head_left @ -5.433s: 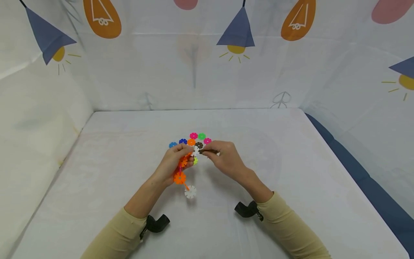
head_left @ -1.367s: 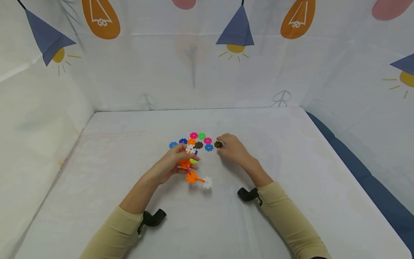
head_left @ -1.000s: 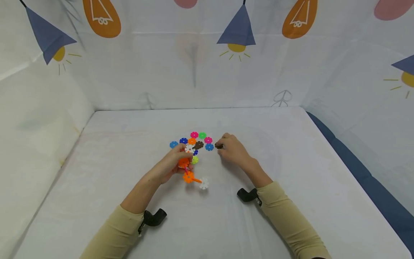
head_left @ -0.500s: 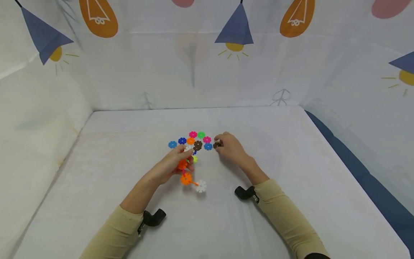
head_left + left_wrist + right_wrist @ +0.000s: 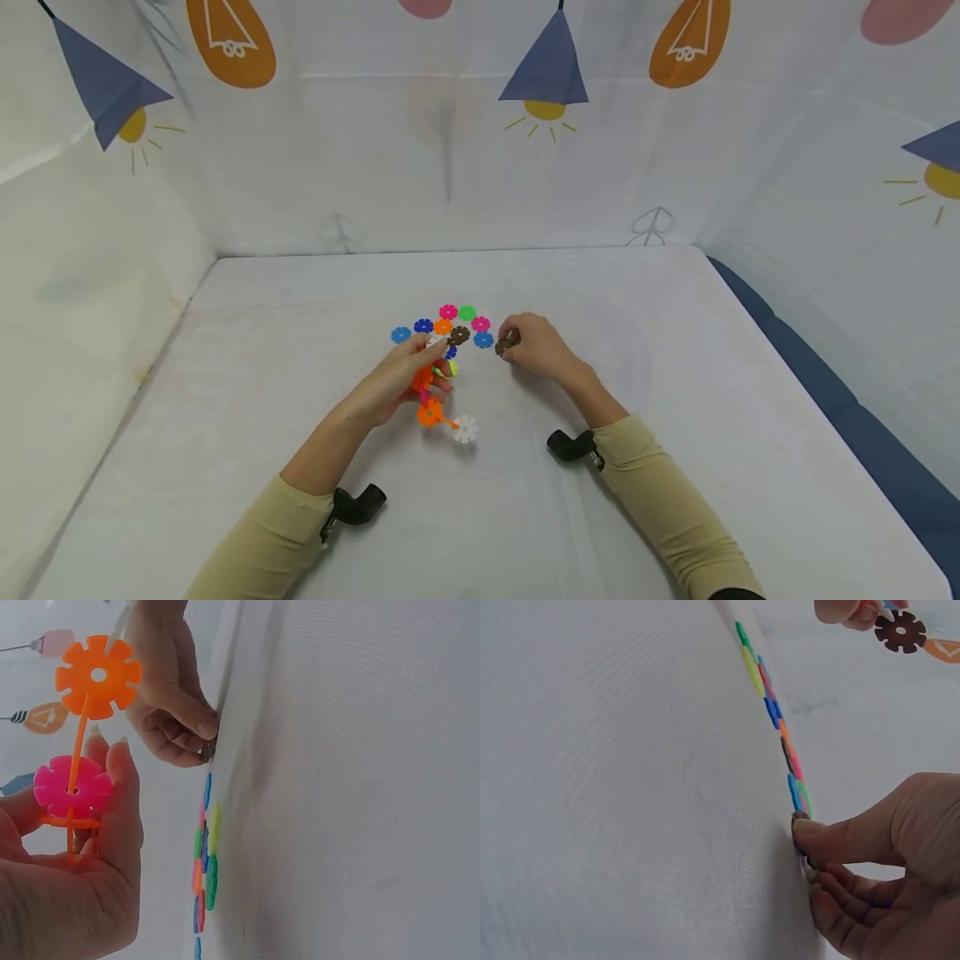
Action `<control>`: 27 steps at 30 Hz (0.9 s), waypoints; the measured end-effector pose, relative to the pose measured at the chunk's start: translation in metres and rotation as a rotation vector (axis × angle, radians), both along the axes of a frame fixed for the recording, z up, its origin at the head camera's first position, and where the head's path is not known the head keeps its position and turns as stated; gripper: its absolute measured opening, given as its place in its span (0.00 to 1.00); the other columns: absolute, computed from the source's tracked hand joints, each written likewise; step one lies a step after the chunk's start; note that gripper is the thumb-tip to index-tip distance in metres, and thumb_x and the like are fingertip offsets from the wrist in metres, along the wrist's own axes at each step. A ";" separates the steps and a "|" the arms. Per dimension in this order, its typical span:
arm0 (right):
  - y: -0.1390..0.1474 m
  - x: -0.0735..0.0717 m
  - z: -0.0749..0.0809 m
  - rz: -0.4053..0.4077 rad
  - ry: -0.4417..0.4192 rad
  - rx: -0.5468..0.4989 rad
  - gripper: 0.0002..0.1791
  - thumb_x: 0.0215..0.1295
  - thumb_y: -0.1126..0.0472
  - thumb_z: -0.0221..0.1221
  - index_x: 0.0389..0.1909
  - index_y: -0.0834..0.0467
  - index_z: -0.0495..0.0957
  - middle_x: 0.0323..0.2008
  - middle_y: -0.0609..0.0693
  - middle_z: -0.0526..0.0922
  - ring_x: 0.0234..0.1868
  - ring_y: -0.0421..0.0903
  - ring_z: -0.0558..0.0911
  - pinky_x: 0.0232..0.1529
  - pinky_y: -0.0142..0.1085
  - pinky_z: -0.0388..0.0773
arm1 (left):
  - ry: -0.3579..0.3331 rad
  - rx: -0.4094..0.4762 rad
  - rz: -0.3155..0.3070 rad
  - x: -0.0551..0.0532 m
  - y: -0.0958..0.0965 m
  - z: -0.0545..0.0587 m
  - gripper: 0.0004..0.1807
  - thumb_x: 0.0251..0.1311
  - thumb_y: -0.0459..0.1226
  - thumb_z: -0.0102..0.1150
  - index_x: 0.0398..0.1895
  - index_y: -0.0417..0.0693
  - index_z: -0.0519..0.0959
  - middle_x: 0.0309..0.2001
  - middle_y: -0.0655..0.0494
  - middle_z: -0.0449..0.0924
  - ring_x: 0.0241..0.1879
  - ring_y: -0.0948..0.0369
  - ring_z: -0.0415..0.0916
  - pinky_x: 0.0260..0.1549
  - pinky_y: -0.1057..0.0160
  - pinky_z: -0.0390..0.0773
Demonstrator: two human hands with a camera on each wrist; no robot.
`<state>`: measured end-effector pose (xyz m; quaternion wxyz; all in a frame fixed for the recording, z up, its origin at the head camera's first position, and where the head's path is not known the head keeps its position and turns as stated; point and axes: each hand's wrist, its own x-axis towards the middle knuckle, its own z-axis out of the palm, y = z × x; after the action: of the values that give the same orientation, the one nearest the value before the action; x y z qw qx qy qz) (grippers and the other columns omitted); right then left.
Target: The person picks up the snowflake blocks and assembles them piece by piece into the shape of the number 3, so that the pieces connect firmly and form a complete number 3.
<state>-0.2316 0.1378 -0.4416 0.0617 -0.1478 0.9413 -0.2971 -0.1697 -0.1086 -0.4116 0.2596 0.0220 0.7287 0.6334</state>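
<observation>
My left hand (image 5: pixel 393 377) holds up a chain of notched plastic discs slotted into each other. An orange disc (image 5: pixel 431 413) and a white disc (image 5: pixel 466 429) hang at the chain's lower end, and a pink disc (image 5: pixel 73 786) shows by the fingers in the left wrist view. At its other end a brown disc (image 5: pixel 900 631) sticks out past the fingertips. Right of the loose pieces, my right hand (image 5: pixel 542 343) pinches another brown disc (image 5: pixel 503 347) between thumb and fingers, close over the table. The palm side covers part of that disc.
Several loose discs lie flat between and beyond the hands, among them a light blue disc (image 5: pixel 483 340), a green disc (image 5: pixel 467 312) and a yellow disc (image 5: pixel 452 368). The white table (image 5: pixel 637 500) is bordered by printed cloth walls (image 5: pixel 360 167).
The right hand was beside the left hand holding a brown piece, then moved right to a flat brown disc. It now grips that disc, tilted up. The left hand's chain has swung slightly left.
</observation>
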 end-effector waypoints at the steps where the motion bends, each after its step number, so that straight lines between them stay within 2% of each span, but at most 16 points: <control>1: 0.000 0.000 0.001 -0.002 0.000 0.002 0.11 0.52 0.68 0.67 0.38 0.59 0.82 0.36 0.54 0.80 0.40 0.49 0.77 0.42 0.40 0.75 | 0.001 0.000 0.000 0.000 0.000 0.000 0.21 0.74 0.54 0.46 0.46 0.45 0.63 0.44 0.43 0.78 0.36 0.53 0.85 0.34 0.64 0.83; 14: -0.001 0.003 0.005 -0.002 -0.017 -0.005 0.12 0.53 0.69 0.68 0.39 0.57 0.80 0.33 0.53 0.76 0.37 0.48 0.74 0.34 0.35 0.71 | -0.002 0.034 0.011 -0.001 0.001 -0.004 0.22 0.73 0.54 0.48 0.48 0.44 0.63 0.43 0.43 0.78 0.34 0.53 0.85 0.35 0.63 0.85; 23: 0.002 0.004 0.005 0.009 -0.070 -0.067 0.07 0.60 0.68 0.63 0.39 0.57 0.82 0.37 0.52 0.84 0.40 0.48 0.78 0.42 0.38 0.78 | -0.001 0.048 0.021 0.000 0.001 -0.003 0.19 0.73 0.51 0.48 0.45 0.44 0.63 0.39 0.49 0.79 0.40 0.50 0.86 0.37 0.62 0.85; 27: 0.003 0.004 0.006 0.014 -0.073 -0.075 0.07 0.61 0.67 0.62 0.40 0.58 0.83 0.39 0.52 0.86 0.42 0.48 0.80 0.45 0.41 0.79 | -0.008 0.060 0.027 0.000 0.001 -0.003 0.18 0.73 0.51 0.48 0.45 0.45 0.63 0.41 0.46 0.79 0.43 0.48 0.86 0.38 0.62 0.85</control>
<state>-0.2272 0.1405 -0.4356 0.0924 -0.1457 0.9256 -0.3369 -0.1700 -0.1080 -0.4146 0.2534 0.0174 0.7086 0.6583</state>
